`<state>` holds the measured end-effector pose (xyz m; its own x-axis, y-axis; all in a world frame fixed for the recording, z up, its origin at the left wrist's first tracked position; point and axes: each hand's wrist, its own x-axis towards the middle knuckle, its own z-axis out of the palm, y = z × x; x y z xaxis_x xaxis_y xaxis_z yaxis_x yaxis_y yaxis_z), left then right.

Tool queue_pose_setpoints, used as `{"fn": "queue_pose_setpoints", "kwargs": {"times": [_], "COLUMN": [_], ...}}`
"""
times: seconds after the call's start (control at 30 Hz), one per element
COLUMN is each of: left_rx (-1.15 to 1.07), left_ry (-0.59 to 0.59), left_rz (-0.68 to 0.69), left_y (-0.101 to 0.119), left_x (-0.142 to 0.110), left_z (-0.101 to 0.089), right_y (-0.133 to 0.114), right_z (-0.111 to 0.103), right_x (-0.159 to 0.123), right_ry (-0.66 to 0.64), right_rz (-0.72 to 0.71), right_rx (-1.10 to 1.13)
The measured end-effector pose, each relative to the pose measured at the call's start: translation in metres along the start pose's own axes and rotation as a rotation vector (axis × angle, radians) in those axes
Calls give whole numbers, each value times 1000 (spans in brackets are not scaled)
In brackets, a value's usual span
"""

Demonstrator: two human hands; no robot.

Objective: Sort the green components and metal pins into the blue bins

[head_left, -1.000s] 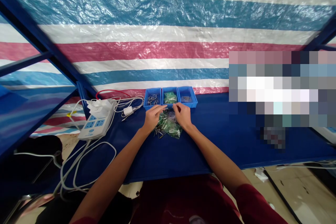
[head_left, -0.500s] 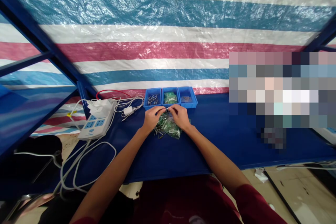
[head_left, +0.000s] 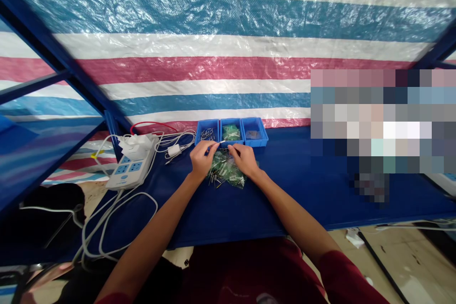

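Observation:
My left hand (head_left: 202, 159) pinches a thin, shiny metal pin (head_left: 223, 142) between thumb and forefinger, its end pointing right. Close by on the right, my right hand (head_left: 245, 157) is closed, its fingertips pressed together; what they hold is too small to make out. Under and between both hands lies a pile of green-tinted clear plastic bags (head_left: 231, 171), with loose metal pins (head_left: 214, 180) at its left side. Just beyond my fingers stand three blue bins: the left bin (head_left: 197, 138) contains metal pins, the middle bin (head_left: 232, 143) green bags, the right bin (head_left: 261, 140) small clear pieces.
A white power strip (head_left: 124, 179) with plugged-in adapters and looping cables (head_left: 103, 218) lies on the left of the blue table (head_left: 285, 190). A white charger (head_left: 174, 151) rests near the bins. A striped tarpaulin (head_left: 213, 71) hangs behind. The right side is pixelated.
My left hand has moved slightly left, away from my right fingertips, and the metal pin now shows in its pinch. My right hand has barely moved.

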<state>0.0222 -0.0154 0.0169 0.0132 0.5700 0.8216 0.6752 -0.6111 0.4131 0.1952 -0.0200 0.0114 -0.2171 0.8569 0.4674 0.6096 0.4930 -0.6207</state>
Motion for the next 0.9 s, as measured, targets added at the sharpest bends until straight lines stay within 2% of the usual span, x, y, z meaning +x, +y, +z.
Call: {"fn": "queue_pose_setpoints", "kwargs": {"times": [0.07,0.1,0.27,0.33,0.53,0.7,0.9], "left_rx": [95,154,414,441,296,194,126], "left_ry": [138,166,-94,-151,-187,-275,-268], "left_rz": [-30,-38,-37,-11,132,190,185], "left_y": [-8,-12,-28,-29,-20,-16,-20], "left_x": [6,9,14,12,8,6,3], "left_z": [-2,-2,-2,-2,-2,0,2], "right_y": [1,1,0,-1,-2,0,-1], "right_z": [1,0,-4,-5,-4,-1,1], "right_x": [0,1,2,2,2,2,1], "right_ry": [3,-2,-133,-215,-366,-409,-368], "right_rz": [5,16,61,53,23,4,28], "right_rx": [-26,-45,-129,-160,-257,-313,-363]}}
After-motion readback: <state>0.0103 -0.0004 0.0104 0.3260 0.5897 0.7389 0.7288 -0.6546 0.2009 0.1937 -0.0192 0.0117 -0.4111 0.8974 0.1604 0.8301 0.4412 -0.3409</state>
